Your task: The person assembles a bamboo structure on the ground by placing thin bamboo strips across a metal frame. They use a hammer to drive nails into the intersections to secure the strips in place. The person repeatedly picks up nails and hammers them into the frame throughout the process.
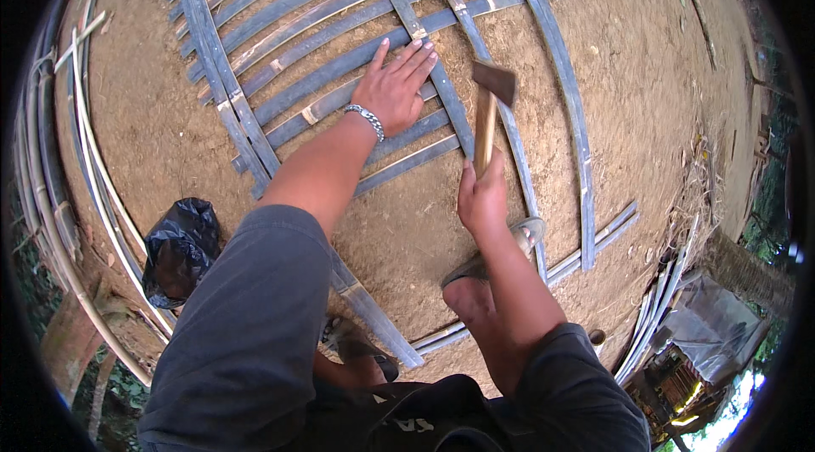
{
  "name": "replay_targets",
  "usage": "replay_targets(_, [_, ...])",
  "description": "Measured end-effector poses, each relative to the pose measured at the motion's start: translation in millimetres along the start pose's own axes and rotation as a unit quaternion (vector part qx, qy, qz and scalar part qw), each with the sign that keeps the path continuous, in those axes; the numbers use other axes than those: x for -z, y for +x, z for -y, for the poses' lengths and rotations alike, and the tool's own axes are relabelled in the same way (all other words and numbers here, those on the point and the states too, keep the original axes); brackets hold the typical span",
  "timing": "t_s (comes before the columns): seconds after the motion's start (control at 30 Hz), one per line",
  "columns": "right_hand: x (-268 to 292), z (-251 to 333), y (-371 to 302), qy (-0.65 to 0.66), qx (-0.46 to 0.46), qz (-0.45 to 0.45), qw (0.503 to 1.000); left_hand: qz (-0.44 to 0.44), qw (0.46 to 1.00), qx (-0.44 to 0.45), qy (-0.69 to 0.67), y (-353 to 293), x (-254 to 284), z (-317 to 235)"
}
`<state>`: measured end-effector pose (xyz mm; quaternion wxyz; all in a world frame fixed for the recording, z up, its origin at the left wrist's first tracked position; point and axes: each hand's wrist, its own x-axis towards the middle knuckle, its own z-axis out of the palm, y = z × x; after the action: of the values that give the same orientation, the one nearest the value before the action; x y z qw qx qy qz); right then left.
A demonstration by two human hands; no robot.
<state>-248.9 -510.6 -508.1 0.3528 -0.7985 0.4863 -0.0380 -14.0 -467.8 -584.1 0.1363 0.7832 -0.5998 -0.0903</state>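
Observation:
My left hand (396, 87), with a chain bracelet at the wrist, lies flat with its fingers stretched out on the crossing bamboo slats (327, 104). Under its fingertips runs a long bamboo strip (454, 108) that crosses the others. To the right, my right hand (484, 197) is wrapped round the wooden handle of a hatchet (486, 121). Its dark metal head (494, 81) is raised at the top of the handle, to the right of the lattice's filled part. Two more long strips, including the rightmost one (556, 61), run beside it.
A black plastic bag (180, 248) stands on the dirt ground at the left. Long bamboo poles (51, 197) lie beyond it. My sandalled foot (475, 282) is close to the long strips. More poles (654, 316) and a grey sheet (713, 325) are at the lower right.

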Motion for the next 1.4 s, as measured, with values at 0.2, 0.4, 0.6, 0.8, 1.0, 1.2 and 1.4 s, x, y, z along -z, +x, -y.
replay_targets(0.2, [25.4,-4.8,24.6,-0.071,-0.038,0.098,0.992,-0.062,0.998,0.008,-0.004,-3.1,-2.1,-6.1])
replay_targets(0.4, [86.0,-29.5,27.5,-0.066,-0.088,0.075,0.991,-0.14,0.987,0.051,-0.056,-12.3,12.1,1.2])
replay_targets(0.6, [157.1,-115.9,15.7,-0.132,-0.097,0.129,0.978,-0.259,0.949,0.152,-0.096,-105.5,44.8,3.2])
replay_targets(0.8, [203.5,-128.0,-13.2,-0.141,-0.121,0.189,0.964,-0.111,0.973,0.191,-0.065,-199.3,45.1,-24.1])
replay_targets(1.0, [181.0,-114.8,-9.2,-0.124,-0.075,0.15,0.978,-0.103,0.967,0.219,-0.075,-194.3,33.0,-33.8])
replay_targets(1.2, [92.6,-102.4,50.8,-0.13,0.02,0.001,0.991,-0.096,0.969,0.219,-0.066,-190.0,17.0,-33.0])
replay_targets(1.4, [81.9,-118.2,96.0,-0.207,-0.046,-0.044,0.976,-0.081,0.973,0.212,-0.048,-189.1,17.1,-30.9])
